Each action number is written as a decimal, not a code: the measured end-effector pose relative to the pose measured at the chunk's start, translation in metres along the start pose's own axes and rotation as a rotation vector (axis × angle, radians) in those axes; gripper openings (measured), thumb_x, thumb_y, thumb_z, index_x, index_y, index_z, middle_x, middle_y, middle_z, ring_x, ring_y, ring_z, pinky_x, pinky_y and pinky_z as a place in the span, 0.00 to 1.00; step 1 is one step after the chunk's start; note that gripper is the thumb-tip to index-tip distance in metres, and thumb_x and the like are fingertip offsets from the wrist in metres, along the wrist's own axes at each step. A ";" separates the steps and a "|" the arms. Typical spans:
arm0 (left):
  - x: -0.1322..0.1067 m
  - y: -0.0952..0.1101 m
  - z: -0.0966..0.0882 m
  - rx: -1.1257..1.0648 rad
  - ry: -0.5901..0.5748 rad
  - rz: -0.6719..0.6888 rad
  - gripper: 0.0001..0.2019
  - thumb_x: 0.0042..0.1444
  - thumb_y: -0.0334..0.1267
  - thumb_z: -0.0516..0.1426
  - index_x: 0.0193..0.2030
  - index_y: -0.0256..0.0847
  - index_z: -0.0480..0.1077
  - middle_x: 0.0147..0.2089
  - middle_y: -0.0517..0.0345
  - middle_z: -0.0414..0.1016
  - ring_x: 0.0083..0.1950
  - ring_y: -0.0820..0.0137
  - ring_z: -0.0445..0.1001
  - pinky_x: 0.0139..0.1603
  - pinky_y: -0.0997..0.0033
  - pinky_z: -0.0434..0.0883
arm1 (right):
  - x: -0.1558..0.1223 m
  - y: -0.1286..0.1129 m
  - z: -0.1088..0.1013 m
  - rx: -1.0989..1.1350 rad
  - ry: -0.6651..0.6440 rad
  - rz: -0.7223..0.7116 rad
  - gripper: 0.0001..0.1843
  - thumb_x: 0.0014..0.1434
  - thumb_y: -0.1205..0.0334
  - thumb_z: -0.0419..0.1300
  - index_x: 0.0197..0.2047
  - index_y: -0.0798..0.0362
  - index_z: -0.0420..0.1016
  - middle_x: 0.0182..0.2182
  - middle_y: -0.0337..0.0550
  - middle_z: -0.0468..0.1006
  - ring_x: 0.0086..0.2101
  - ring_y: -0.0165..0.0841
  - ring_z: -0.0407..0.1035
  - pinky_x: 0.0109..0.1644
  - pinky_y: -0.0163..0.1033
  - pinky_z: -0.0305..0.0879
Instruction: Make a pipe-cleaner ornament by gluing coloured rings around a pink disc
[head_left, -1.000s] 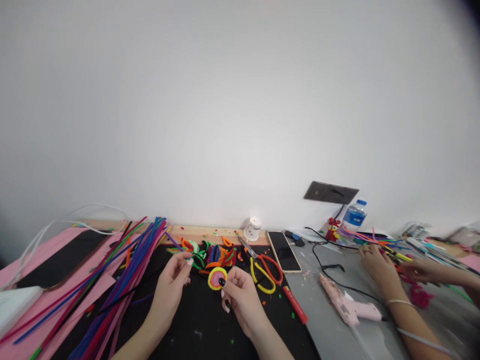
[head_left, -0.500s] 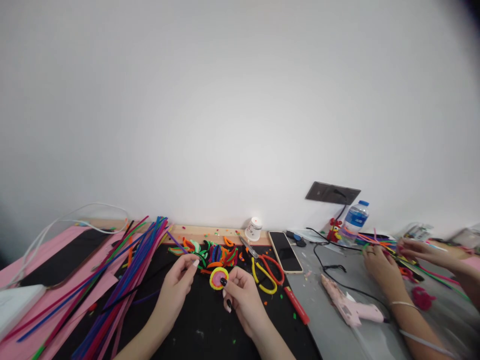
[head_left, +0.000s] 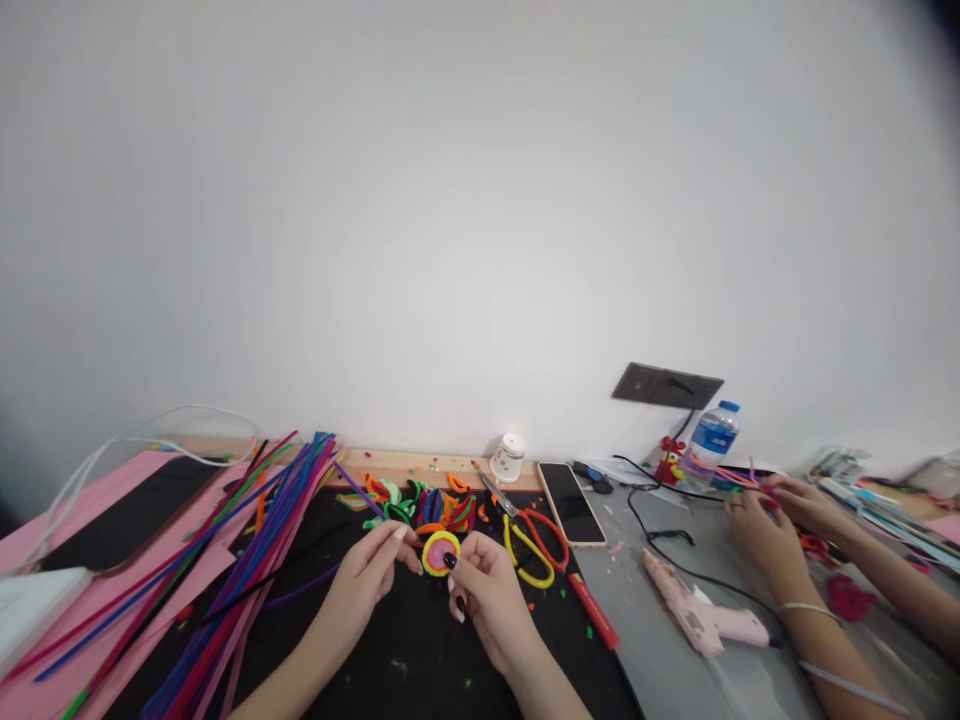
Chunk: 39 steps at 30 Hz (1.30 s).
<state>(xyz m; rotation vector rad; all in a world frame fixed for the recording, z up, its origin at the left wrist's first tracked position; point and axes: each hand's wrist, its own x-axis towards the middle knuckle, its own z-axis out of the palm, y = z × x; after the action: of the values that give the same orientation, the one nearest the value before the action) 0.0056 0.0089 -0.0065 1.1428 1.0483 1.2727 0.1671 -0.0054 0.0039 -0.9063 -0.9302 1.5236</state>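
My right hand (head_left: pixel 484 592) pinches a small round coil (head_left: pixel 439 552) of pink pipe cleaner ringed in yellow, held just above the black mat (head_left: pixel 405 650). My left hand (head_left: pixel 371 578) has its fingers pinched together at the coil's left edge, touching it; what the fingers hold is too small to make out. Behind the coil lies a heap of short bent pipe cleaner pieces (head_left: pixel 420 505) in orange, green, blue and red.
A bundle of long coloured pipe cleaners (head_left: pixel 247 540) lies at left on pink sheets. Scissors (head_left: pixel 525 535), a phone (head_left: pixel 570 503), a small white jar (head_left: pixel 508 457), a red stick (head_left: pixel 596 610), a pink glue gun (head_left: pixel 701 615) and a water bottle (head_left: pixel 712 432) sit right. Another person's hands (head_left: pixel 772 525) work there.
My left hand has moved right from the heap of pieces to the coil's edge. The other person's hands have shifted back toward the bottle.
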 end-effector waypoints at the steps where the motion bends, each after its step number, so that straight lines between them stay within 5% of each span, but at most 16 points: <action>1: 0.000 0.000 0.000 0.005 -0.016 -0.010 0.17 0.52 0.53 0.56 0.30 0.39 0.71 0.20 0.58 0.75 0.13 0.79 0.49 0.16 0.76 0.43 | 0.000 0.000 0.000 0.001 0.001 -0.001 0.19 0.44 0.56 0.71 0.23 0.54 0.65 0.14 0.31 0.69 0.13 0.20 0.52 0.15 0.27 0.54; 5: -0.001 -0.003 0.000 0.014 -0.051 -0.046 0.20 0.53 0.55 0.54 0.26 0.38 0.71 0.11 0.68 0.59 0.14 0.78 0.47 0.17 0.76 0.43 | 0.002 0.001 -0.002 0.005 0.004 -0.004 0.18 0.44 0.57 0.71 0.22 0.54 0.64 0.14 0.31 0.68 0.13 0.20 0.52 0.14 0.27 0.53; 10: 0.001 -0.007 -0.002 -0.009 -0.047 -0.054 0.22 0.51 0.58 0.54 0.23 0.39 0.68 0.15 0.75 0.45 0.16 0.79 0.42 0.17 0.76 0.42 | 0.001 0.000 -0.002 0.010 0.005 -0.006 0.17 0.45 0.57 0.70 0.23 0.53 0.64 0.14 0.30 0.68 0.13 0.20 0.51 0.14 0.27 0.53; 17: -0.002 -0.003 -0.002 0.017 0.010 0.079 0.14 0.54 0.48 0.57 0.41 0.40 0.71 0.23 0.68 0.62 0.20 0.75 0.58 0.20 0.76 0.57 | 0.003 0.001 -0.003 -0.004 0.010 0.001 0.18 0.44 0.57 0.70 0.22 0.53 0.63 0.14 0.30 0.68 0.13 0.20 0.50 0.14 0.27 0.53; 24: -0.008 -0.002 0.001 0.044 -0.120 0.135 0.14 0.57 0.43 0.57 0.50 0.44 0.69 0.36 0.60 0.70 0.23 0.73 0.69 0.22 0.74 0.66 | 0.002 0.001 -0.002 -0.034 0.011 0.008 0.18 0.44 0.56 0.70 0.23 0.54 0.65 0.14 0.31 0.69 0.13 0.20 0.52 0.15 0.28 0.54; 39: -0.012 0.000 0.005 0.207 -0.218 0.179 0.10 0.59 0.40 0.55 0.45 0.41 0.71 0.31 0.59 0.74 0.26 0.71 0.70 0.27 0.73 0.66 | 0.002 0.008 -0.007 -0.130 -0.044 0.007 0.17 0.45 0.55 0.71 0.24 0.54 0.67 0.16 0.33 0.70 0.14 0.22 0.56 0.16 0.28 0.55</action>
<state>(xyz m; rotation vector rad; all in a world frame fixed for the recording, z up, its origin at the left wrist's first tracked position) 0.0097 -0.0035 -0.0063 1.5266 0.9459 1.1639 0.1697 -0.0035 -0.0067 -0.9721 -1.0687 1.5078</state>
